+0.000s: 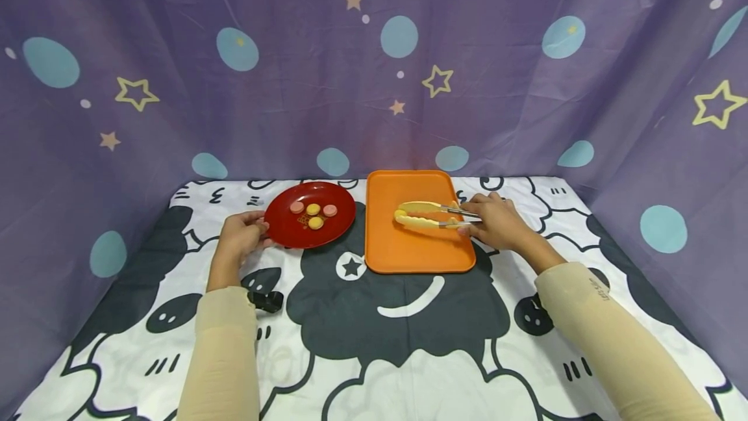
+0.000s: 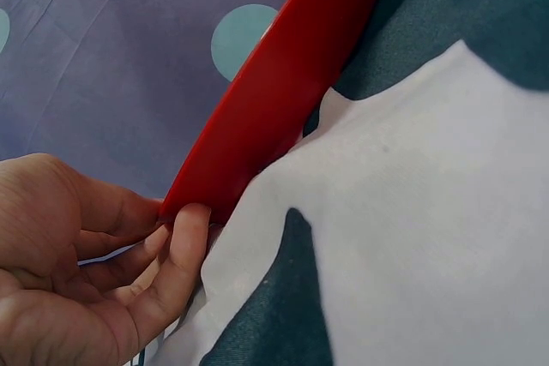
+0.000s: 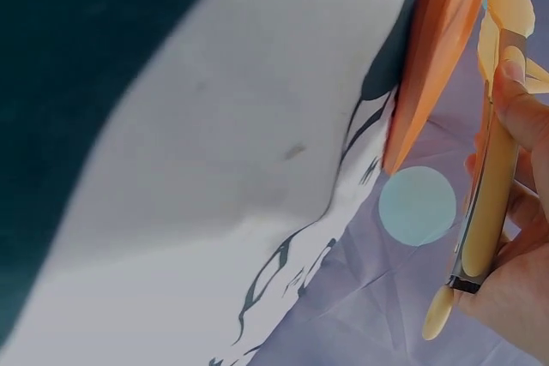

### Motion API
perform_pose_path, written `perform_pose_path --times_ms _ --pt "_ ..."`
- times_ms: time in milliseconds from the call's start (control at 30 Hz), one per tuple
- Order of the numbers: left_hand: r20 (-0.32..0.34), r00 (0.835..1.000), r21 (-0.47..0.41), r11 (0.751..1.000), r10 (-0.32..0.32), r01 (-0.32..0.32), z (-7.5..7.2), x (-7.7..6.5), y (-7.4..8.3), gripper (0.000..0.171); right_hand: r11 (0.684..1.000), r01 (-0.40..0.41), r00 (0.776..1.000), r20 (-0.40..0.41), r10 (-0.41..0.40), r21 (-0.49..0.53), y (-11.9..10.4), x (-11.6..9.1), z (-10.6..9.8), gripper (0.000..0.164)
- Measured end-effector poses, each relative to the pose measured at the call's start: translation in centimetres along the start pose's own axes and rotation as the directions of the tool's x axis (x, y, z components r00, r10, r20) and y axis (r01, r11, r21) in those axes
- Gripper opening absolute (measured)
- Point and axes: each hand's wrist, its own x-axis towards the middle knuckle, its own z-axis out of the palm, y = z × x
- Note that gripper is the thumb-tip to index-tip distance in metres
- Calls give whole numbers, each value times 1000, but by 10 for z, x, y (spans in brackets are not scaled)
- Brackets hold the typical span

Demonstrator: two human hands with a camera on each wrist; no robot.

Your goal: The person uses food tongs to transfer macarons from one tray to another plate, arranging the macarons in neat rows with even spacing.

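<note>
A red plate [image 1: 280, 231] bears two pink macarons [image 1: 330, 210] and two yellow macarons [image 1: 315, 223]. My left hand [image 1: 241, 237] pinches its left rim; in the left wrist view the thumb and fingers [image 2: 190, 233] are on the rim, and the macarons are out of sight there. My right hand [image 1: 497, 221] grips a pair of tongs [image 1: 429, 221] with yellow ends and metal arms, over the orange tray [image 1: 417, 258]. A small yellow round piece [image 1: 400, 214] shows between the tong tips, its kind hard to make out. The right wrist view has the tongs' yellow-padded handle [image 3: 489, 203] inside the hand.
A black and white sheep-print cloth [image 1: 403, 330] covers the table, and the plate and tray stand side by side on it. Purple curtains [image 1: 292, 115] with stars and dots enclose the back and sides. A black device [image 1: 269, 301] sits at the left wrist.
</note>
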Motion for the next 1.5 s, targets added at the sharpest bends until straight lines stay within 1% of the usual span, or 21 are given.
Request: perform_pose_path --times_ms 267,667,900,1133,1300,1500 --pt "3 1000 16 1000 7 -7 -2 0 -2 49 1000 15 1000 -13 -15 4 -14 13 -6 58" --pt "-6 1000 9 1000 -9 9 -6 0 -6 49 998 39 999 -8 -39 56 -46 39 -15 56" --pt "-1 1000 7 1000 -2 2 -4 0 -6 49 997 55 998 -2 -55 49 -62 51 -15 59" --pt "7 1000 7 1000 -6 6 -3 1 -3 49 994 78 997 -11 -77 79 -77 62 -13 56" --pt "7 1000 6 1000 -16 16 -4 1 -2 49 993 92 996 2 -92 68 -90 70 -12 59" --pt "9 1000 3 1000 -5 5 -2 1 -2 49 995 94 995 17 -95 30 -107 80 -9 61"
